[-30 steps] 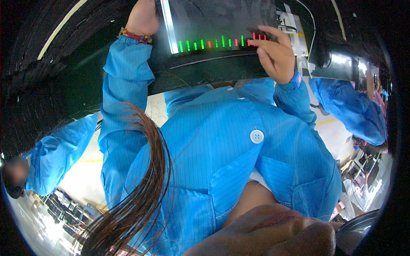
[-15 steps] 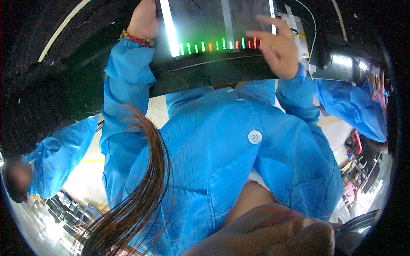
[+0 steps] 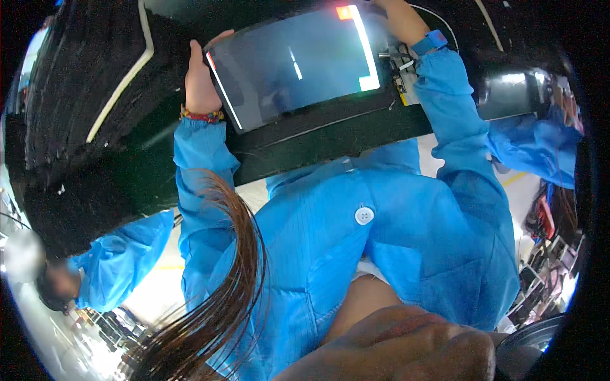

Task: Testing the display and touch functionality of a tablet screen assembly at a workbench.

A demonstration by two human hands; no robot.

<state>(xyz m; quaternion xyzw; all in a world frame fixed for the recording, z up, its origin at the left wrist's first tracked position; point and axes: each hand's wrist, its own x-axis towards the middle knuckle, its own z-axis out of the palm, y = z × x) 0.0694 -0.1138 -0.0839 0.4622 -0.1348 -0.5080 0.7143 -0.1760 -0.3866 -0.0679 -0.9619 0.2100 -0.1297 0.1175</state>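
A dark rectangular display panel (image 3: 267, 76) lies tilted above the dark bench, its left end lower than its right. Bright white strips run along both its ends, a red patch glows at the upper right corner, and a short white line shows in the middle. My left hand (image 3: 203, 82) grips the panel's left end, thumb up along the edge and other fingers partly hidden behind it. At the upper right corner is my right hand (image 3: 401, 22), its fingers mostly cut off by the picture's top edge. A small circuit board with connectors (image 3: 403, 79) sits beside the panel's right end.
The dark bench (image 3: 165, 146) has a pale strip (image 3: 121, 101) at left and a thin cable (image 3: 305, 130) in front. Co-workers in blue sit close on both sides, one sleeve (image 3: 127, 260) at left, another (image 3: 534, 152) at right. A shiny dark object (image 3: 518, 95) stands at right.
The panel has come lower in the picture and tilted. Its coloured bars have given way to a dark picture. My right hand has moved from over the panel to its upper right corner.
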